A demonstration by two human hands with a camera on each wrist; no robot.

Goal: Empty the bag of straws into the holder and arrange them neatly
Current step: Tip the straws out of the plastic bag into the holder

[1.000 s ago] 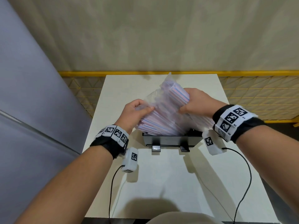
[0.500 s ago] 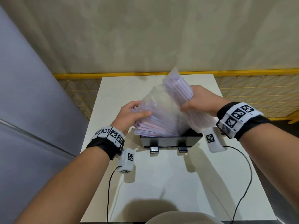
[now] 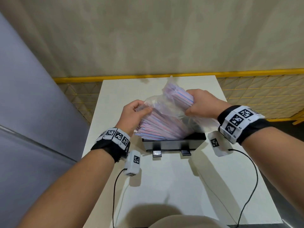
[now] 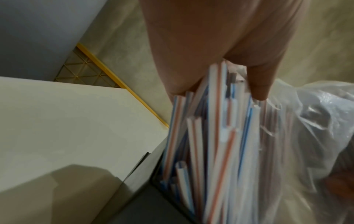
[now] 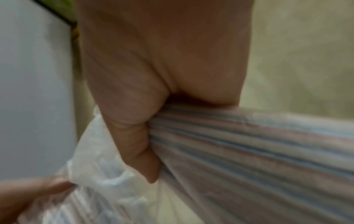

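- Risk, judged: straws point(image 3: 158, 124) fanned past holder's left edge; could have spilled onto table point(image 3: 172, 186) if bag pulled off too fast or left grip eased.
- Risk, judged: thin film, slack and crumpled; could have snagged on straw ends and dragged some back out.
- Risk, judged: light holder might have tipped or slid under sideways pull; nothing seen bracing it.
- Left hand point(image 3: 133, 116): fingers curled round exposed straw ends, thumb on top, gripping bundle.
- Right hand point(image 3: 202, 102): clenched on bag point(image 3: 166, 102) w/ straws inside, upper end raised.
- Holder point(image 3: 174, 143): black box, mid-table; lower straw ends inside, leaning left, not yet lying flat.
- Bag: clear plastic, part-emptied; rest of striped straws inside, amt unclear.
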